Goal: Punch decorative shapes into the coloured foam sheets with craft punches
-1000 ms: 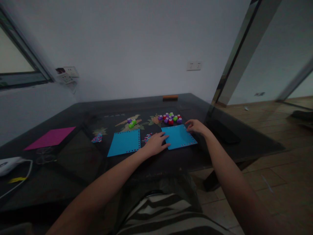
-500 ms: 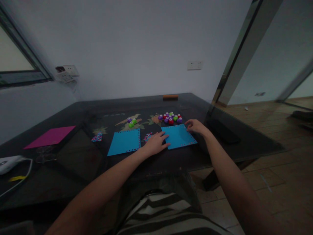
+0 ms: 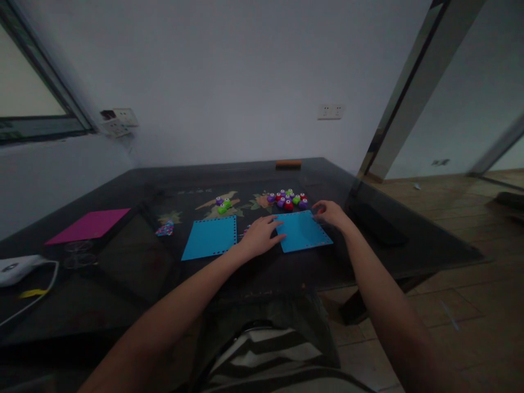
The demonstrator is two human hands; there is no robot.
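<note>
My left hand (image 3: pixel 261 236) lies with fingers apart at the left edge of a blue sheet (image 3: pixel 303 232); its fingertips touch or hover just over that edge. Small dots or holes run along the sheet's edges. At the sheet's upper right edge my right hand (image 3: pixel 331 213) is curled, thumb and fingers close together. Whatever may be between them is too small to make out. A second blue sheet (image 3: pixel 210 238) with dark holes along its border lies left of my left hand. Small pink and blue pieces (image 3: pixel 246 229) are partly hidden behind the left hand.
Purple, red and green knobs (image 3: pixel 287 200) cluster behind the right sheet; a few more (image 3: pixel 223 205) stand farther left. Small coloured pieces (image 3: pixel 165 228) and a magenta sheet (image 3: pixel 89 225) lie left. A white device (image 3: pixel 18 270) with a cable sits far left, a dark flat object (image 3: pixel 379 225) right.
The view has shifted slightly. My left hand's fingers have drawn a little together and cover more of the small pieces. My right hand stays by the sheet's edge; the sheets stay in place.
</note>
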